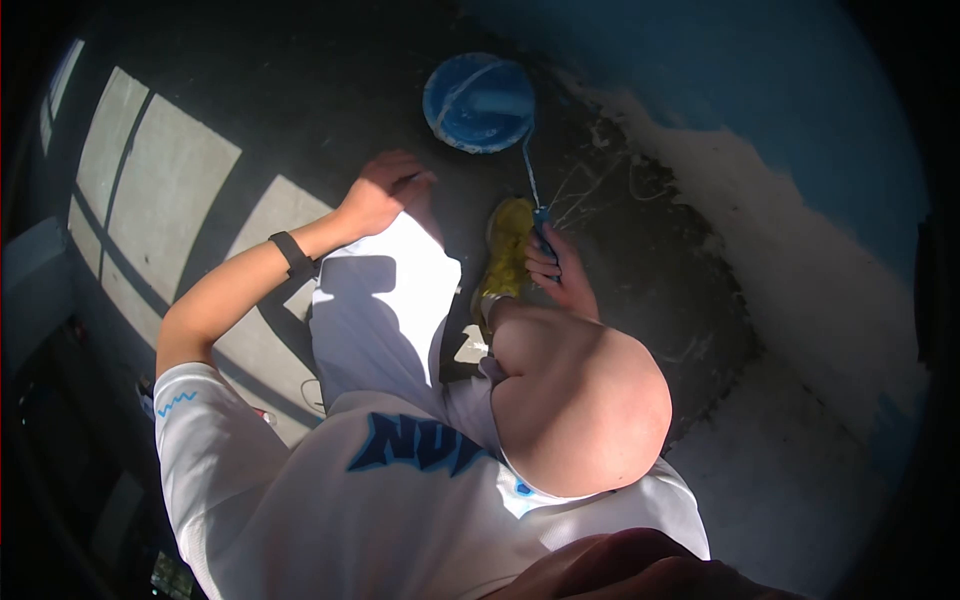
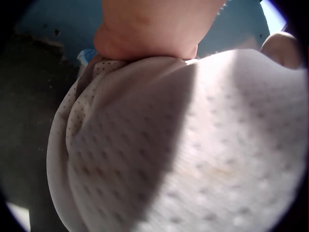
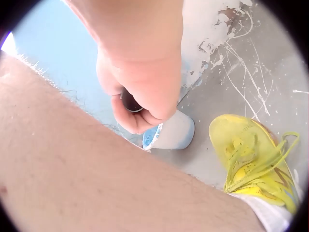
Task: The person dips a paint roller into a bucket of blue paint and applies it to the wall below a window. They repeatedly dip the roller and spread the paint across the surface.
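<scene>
My left hand [image 1: 385, 190] rests on the white cloth [image 1: 385, 330] over the raised knee, its fingers loosely bent and holding nothing. In the left wrist view the heel of that hand [image 2: 149, 31] lies on the cloth [image 2: 120, 145]; its fingers are hidden. My right hand [image 1: 568, 272] grips the dark blue handle [image 1: 541, 222] of a paint roller, whose blue-coated rod [image 1: 531, 165] runs into the blue-stained bucket [image 1: 430, 122]. The roller head [image 1: 500, 103] lies inside. The right wrist view shows my right hand [image 3: 145, 84] curled round the handle's dark end [image 3: 129, 102], above the bucket [image 3: 178, 130].
A yellow shoe [image 1: 508, 245] stands on the dark floor [image 1: 300, 90] between my hands. To the right is a wall [image 1: 780, 190], blue above and pale below, with paint streaks [image 3: 246, 72] on the floor beside it. Sunlit patches [image 1: 160, 170] lie at the left.
</scene>
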The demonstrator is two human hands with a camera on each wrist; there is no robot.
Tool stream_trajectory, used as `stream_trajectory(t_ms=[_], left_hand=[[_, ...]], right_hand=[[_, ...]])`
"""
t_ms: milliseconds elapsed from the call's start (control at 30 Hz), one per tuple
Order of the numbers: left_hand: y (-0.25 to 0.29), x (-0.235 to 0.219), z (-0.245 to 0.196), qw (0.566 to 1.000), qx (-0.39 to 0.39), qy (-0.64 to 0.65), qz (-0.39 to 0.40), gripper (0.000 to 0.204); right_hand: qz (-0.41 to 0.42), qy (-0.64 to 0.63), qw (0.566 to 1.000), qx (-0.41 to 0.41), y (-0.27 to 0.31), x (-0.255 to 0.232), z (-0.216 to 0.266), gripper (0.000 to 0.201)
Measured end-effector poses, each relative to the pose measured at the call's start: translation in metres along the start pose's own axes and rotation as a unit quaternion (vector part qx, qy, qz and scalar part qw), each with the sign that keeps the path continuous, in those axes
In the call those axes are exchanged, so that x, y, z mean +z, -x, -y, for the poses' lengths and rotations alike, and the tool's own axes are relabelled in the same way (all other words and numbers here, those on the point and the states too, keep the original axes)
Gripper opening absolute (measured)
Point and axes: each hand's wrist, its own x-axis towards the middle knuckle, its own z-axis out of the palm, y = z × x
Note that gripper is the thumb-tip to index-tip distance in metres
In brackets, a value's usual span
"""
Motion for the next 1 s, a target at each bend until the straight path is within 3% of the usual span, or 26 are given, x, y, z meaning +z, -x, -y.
stream_trajectory(t_ms=[33, 67, 100, 167, 300, 367, 500, 567, 600, 667, 700, 733, 767, 800, 867, 1000], left_hand=[[0.001, 0.001, 0.001, 1.0, -0.009, -0.009, -0.01, 0.014], [0.001, 0.001, 0.001, 0.999, -0.018, -0.018, -0.019, 0.014], [0.0, 0.0, 0.001, 0.999, -0.017, -0.018, -0.02, 0.014], [0.0, -0.001, 0.0, 1.0, -0.01, -0.013, -0.006, 0.013], [-0.001, -0.002, -0.001, 1.0, -0.003, -0.004, -0.015, 0.013], [-0.001, -0.002, -0.001, 1.0, 0.009, -0.014, -0.015, 0.014], [-0.001, -0.003, -0.004, 1.0, 0.005, -0.018, -0.009, 0.014], [-0.001, -0.003, -0.005, 0.999, -0.047, 0.003, 0.007, 0.013], [-0.002, -0.002, -0.005, 0.999, -0.052, 0.008, 0.005, 0.014], [-0.004, -0.003, -0.009, 1.0, -0.026, 0.002, -0.001, 0.015], [-0.006, -0.004, -0.01, 1.0, -0.027, -0.001, 0.006, 0.016], [-0.006, -0.004, -0.011, 1.0, -0.027, -0.005, 0.012, 0.016], [-0.006, -0.004, -0.011, 1.0, -0.018, -0.021, 0.012, 0.016], [-0.007, -0.004, -0.009, 0.999, 0.011, -0.031, 0.008, 0.016], [-0.008, -0.004, -0.003, 0.999, 0.002, -0.027, 0.02, 0.016], [-0.005, 0.003, 0.021, 0.999, 0.018, -0.032, 0.023, 0.018]], right_hand=[[0.071, -0.171, 0.98, 0.07, -0.004, -0.011, -0.003, 0.031], [0.14, -0.336, 0.921, 0.139, -0.008, -0.016, -0.006, 0.032], [0.141, -0.334, 0.922, 0.139, -0.01, -0.02, -0.008, 0.032], [0.271, -0.468, 0.824, 0.168, -0.012, -0.021, -0.012, 0.034], [0.347, -0.468, 0.795, 0.168, -0.022, -0.028, -0.017, 0.034], [0.418, -0.434, 0.77, 0.21, -0.022, -0.028, -0.016, 0.036], [0.439, -0.404, 0.775, 0.209, -0.016, -0.034, -0.02, 0.036], [0.311, -0.332, 0.879, 0.144, 0.004, -0.022, -0.01, 0.036], [0.311, -0.327, 0.883, 0.126, 0.015, -0.014, 0.001, 0.036], [0.173, -0.126, 0.977, 0.001, 0.046, 0.009, 0.029, 0.035], [0.168, -0.12, 0.978, -0.024, 0.062, 0.019, 0.044, 0.035], [0.05, 0.068, 0.989, -0.124, 0.079, 0.029, 0.057, 0.033], [-0.077, 0.247, 0.942, -0.213, 0.097, 0.04, 0.07, 0.031], [-0.084, 0.248, 0.937, -0.232, 0.114, 0.049, 0.083, 0.031], [-0.264, 0.425, 0.808, -0.312, 0.152, 0.059, 0.11, 0.031], [-0.39, 0.502, 0.684, -0.357, 0.221, 0.055, 0.146, 0.034]])
